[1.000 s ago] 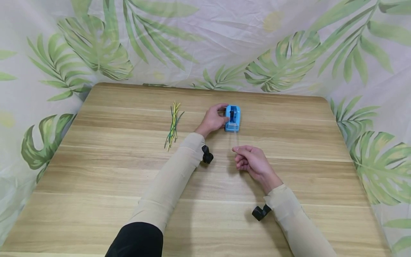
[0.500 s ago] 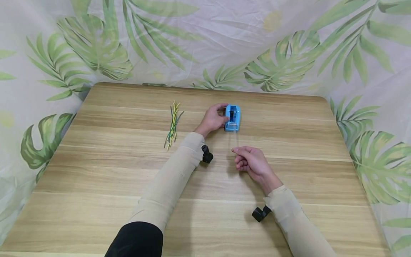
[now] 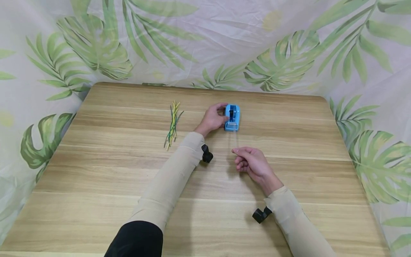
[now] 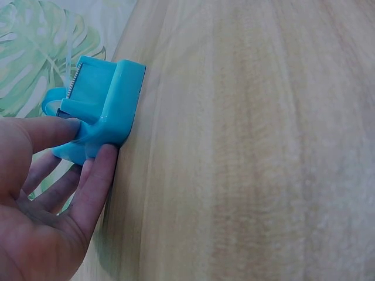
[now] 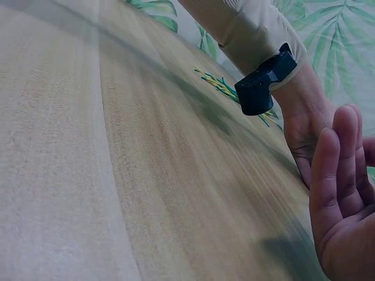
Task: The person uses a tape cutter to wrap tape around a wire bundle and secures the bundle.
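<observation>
My left hand (image 3: pixel 212 119) grips a light-blue tape dispenser (image 3: pixel 236 127) by its left side, near the back of the table. In the left wrist view, the thumb lies on top of the dispenser (image 4: pixel 120 99) and the fingers are against its side and lower edge; a toothed cutter shows. From its front end a strip of clear tape (image 3: pixel 234 140) runs toward me, stretched above the table. My right hand (image 3: pixel 254 162) pinches the strip's loose end between thumb and forefinger. That pinch is hidden in the right wrist view, where loosely bent fingers (image 5: pixel 329 181) show.
A small bundle of yellow and green twist ties (image 3: pixel 172 126) lies on the wooden table (image 3: pixel 112 171), left of my left hand. Behind the table hangs a leaf-patterned cloth (image 3: pixel 221 43). Black wrist cameras (image 3: pixel 207 155) stick out from both sleeves.
</observation>
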`<state>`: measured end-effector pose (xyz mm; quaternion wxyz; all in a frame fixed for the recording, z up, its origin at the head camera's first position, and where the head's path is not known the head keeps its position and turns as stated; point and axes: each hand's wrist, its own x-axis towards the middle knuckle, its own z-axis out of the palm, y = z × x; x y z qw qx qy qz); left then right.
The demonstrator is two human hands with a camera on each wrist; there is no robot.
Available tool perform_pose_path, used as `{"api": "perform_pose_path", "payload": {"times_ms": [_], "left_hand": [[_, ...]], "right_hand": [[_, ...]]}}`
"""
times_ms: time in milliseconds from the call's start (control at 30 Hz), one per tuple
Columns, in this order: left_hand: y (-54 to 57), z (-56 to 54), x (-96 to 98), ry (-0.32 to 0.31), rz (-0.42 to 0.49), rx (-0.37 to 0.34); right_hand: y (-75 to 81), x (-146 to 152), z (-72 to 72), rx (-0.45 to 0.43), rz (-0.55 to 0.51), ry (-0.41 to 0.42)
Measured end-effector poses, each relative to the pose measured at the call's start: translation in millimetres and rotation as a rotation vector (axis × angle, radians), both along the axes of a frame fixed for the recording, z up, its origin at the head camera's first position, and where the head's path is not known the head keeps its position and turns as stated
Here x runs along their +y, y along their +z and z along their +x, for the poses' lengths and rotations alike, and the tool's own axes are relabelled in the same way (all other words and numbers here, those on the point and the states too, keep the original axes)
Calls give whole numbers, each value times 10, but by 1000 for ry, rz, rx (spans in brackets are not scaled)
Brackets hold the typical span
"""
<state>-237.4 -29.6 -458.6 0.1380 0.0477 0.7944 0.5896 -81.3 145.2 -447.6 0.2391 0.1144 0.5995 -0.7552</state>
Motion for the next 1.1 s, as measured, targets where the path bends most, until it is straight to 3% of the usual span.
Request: {"api": "perform_pose_path", "payload": {"times_ms": [1100], "left_hand": [[-12,-4,6,0,-26,5]], "right_hand": [[15,6,118,-5,-36,1]]}}
